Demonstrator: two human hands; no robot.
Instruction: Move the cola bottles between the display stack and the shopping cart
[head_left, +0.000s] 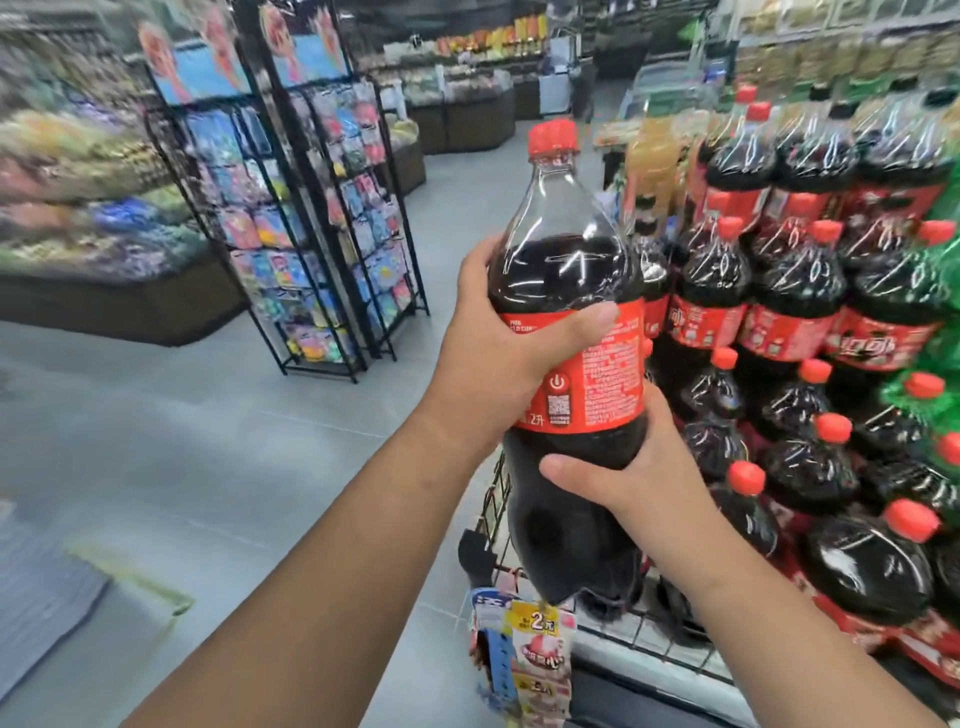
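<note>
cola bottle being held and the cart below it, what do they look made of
The cola bottle: clear glossy plastic, likely; the empty neck is see-through with sharp highlights. Its cap: red opaque plastic. The cart: thin dark metal wire, apparently, forming a grid.

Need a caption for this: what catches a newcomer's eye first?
The red-capped cola bottle at centre, gripped by the left hand at its label and the right hand lower down. Next, the display stack of matching bottles on the right, then the black wire rack of colourful packets left of centre.

Bright, even store light; glare streaks the stacked bottles (800, 291), and edges smear with wide-angle blur.
</note>
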